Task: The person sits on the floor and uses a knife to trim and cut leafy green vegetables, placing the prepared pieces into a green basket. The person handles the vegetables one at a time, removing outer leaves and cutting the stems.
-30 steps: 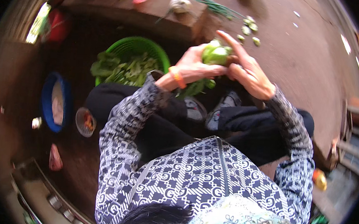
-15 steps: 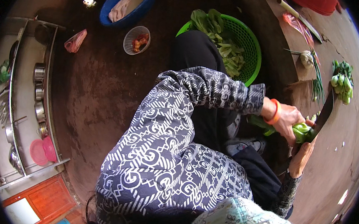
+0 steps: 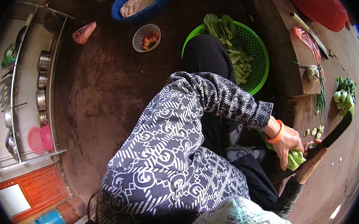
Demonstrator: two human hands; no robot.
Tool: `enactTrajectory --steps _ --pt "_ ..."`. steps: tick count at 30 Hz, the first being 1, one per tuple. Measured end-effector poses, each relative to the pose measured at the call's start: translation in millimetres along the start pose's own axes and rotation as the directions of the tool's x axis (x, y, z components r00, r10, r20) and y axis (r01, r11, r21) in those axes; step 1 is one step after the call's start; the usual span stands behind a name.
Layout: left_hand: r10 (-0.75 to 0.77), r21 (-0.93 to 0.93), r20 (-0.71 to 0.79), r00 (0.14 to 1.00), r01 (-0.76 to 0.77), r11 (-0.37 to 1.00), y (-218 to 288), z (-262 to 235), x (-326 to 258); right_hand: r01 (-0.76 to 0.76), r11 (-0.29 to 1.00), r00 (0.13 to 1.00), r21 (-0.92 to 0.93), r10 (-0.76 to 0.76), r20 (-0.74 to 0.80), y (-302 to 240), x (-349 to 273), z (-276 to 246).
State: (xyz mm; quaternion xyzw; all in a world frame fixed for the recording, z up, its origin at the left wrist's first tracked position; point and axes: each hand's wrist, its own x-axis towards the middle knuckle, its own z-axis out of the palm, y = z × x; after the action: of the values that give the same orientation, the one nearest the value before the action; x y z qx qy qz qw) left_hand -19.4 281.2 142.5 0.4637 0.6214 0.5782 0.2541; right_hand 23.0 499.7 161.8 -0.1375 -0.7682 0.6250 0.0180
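Observation:
My left hand (image 3: 287, 143), with an orange band at its wrist, is closed round a bunch of leafy greens (image 3: 296, 160). The pale green stem end sticks out past the fingers. Close beside it, my right hand (image 3: 312, 163) grips a knife (image 3: 337, 130) with a dark, broad blade pointing away to the upper right; the handle is mostly hidden in the fingers. Several small cut stem pieces (image 3: 314, 131) lie on the floor just beyond my hands. Further off, past the blade tip, rests another bunch of greens (image 3: 344, 96).
A green basket (image 3: 267, 64) of leaves stands beyond my knee. Garlic (image 3: 313, 73), scallions (image 3: 321, 103) and another knife (image 3: 317, 41) lie at the upper right. A blue basin (image 3: 116, 8) holds raw meat; near it sits a clear bowl (image 3: 136, 40). A dish rack (image 3: 56, 82) stands left.
My hands and the greens have come nearer to me, and the cut pieces beyond them show more plainly. The knife blade now slants more to the right. The whole view has shifted slightly.

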Motion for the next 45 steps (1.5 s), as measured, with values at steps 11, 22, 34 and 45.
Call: enactTrajectory --steps 11,22,34,45 --pt "-0.190 -0.212 -0.343 0.920 0.121 0.970 -24.8 -18.6 8.0 -0.171 0.865 0.888 -0.471 -0.071 -0.454 13.7 66.7 -100.4" --pt "-0.111 -0.101 -0.330 0.937 0.082 0.991 -34.0 -11.3 12.1 -0.003 1.000 0.971 0.011 0.000 0.240 -19.6 -0.8 7.7" --pt "-0.156 0.030 -0.246 0.957 0.169 0.985 -17.0 -20.4 -2.9 0.099 0.992 0.953 -0.083 -0.071 0.295 -31.1 -11.0 31.9" --pt "-0.202 0.306 -0.429 0.881 0.352 0.885 -36.3 -61.5 -25.8 0.021 0.996 0.931 0.086 -0.051 0.361 -33.2 0.5 33.2"
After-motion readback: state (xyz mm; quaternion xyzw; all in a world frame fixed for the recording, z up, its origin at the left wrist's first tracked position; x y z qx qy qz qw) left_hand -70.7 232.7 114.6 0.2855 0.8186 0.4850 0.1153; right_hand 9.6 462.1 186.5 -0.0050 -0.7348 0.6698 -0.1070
